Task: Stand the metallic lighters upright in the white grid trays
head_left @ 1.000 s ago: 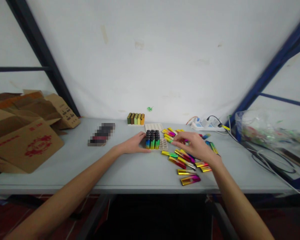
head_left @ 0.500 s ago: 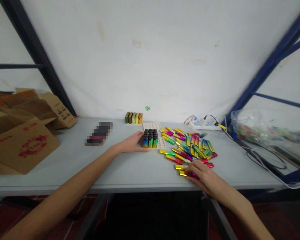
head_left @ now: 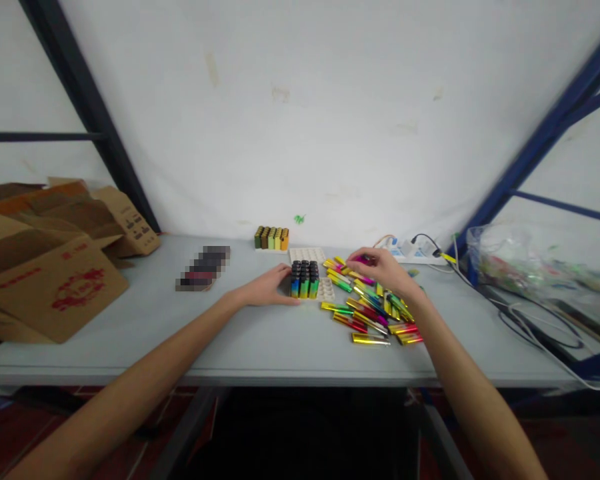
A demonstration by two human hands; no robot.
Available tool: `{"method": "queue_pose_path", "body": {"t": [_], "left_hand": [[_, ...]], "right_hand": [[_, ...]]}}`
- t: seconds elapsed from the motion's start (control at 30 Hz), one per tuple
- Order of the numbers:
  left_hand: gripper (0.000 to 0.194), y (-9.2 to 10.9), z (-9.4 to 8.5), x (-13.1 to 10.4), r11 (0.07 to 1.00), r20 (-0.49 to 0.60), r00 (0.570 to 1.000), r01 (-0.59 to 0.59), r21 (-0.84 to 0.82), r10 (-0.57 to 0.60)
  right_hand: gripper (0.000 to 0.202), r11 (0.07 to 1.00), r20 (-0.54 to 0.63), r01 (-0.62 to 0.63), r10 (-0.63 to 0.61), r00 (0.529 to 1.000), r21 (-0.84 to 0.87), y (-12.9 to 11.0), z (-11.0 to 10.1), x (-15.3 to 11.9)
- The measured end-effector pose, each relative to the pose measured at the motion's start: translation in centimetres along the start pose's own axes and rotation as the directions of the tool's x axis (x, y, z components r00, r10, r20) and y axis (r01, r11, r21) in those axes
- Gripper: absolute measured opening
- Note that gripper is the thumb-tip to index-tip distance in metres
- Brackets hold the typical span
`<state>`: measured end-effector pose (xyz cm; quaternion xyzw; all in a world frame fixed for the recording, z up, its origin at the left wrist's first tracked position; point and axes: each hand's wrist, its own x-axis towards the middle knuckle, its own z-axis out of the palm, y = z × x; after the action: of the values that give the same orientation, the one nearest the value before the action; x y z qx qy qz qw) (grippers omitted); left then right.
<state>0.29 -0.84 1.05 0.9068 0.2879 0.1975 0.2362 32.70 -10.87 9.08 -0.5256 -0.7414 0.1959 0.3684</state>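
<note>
Upright lighters with black tops and blue-green-yellow bodies fill the left part of a white holed tray. My left hand cups the left side of this block, thumb in front and fingers behind, steadying it. Above the far side of a loose pile of shiny multicoloured lighters is my right hand, fingers pinched together. A magenta bit shows at its fingers, apparently a lighter, mostly hidden by the hand. One yellow lighter lies at the pile's front edge.
Behind stand another white tray and a block of yellow, green and brown lighters. Cardboard boxes occupy the left. A blurred-out dark item lies left of centre. At right are a power strip, cables and plastic bags.
My right hand has moved from the pile's front edge up to its far side, and a yellow-magenta lighter is gone from the front. My left hand stays at the tray. The view shifted slightly.
</note>
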Motion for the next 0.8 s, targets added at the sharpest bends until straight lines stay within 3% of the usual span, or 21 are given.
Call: {"method": "queue_pose_path", "body": {"t": [0.13, 0.27, 0.4, 0.63, 0.8], "left_hand": [[0.087, -0.2, -0.4, 0.0, 0.998, -0.008, 1.000, 0.005, -0.070, -0.006], [0.086, -0.8, -1.0, -0.2, 0.989, 0.042, 0.999, 0.023, -0.149, -0.017], [0.087, -1.0, -1.4, -0.3, 0.982, 0.081, 0.996, 0.052, -0.181, -0.038], [0.090, -0.5, -1.0, -0.2, 0.996, 0.008, 0.998, 0.061, -0.065, -0.061], [0.093, -0.5, -0.4, 0.0, 0.996, -0.067, 0.994, 0.085, -0.032, -0.087]], "right_hand": [[0.055, 0.992, 0.042, -0.012, 0.007, 0.999, 0.123, 0.6, 2.0, 2.2], [0.052, 0.979, 0.174, 0.039, -0.075, 0.982, 0.199, 1.3, 3.6, 2.0], [0.057, 0.973, 0.253, -0.001, -0.059, 0.966, 0.230, 1.7, 4.4, 1.5], [0.053, 0.946, 0.218, 0.027, -0.101, 0.971, 0.322, 0.9, 5.0, 1.3], [0.057, 0.936, 0.141, -0.053, 0.004, 0.990, 0.348, 1.0, 6.7, 1.5]]}}
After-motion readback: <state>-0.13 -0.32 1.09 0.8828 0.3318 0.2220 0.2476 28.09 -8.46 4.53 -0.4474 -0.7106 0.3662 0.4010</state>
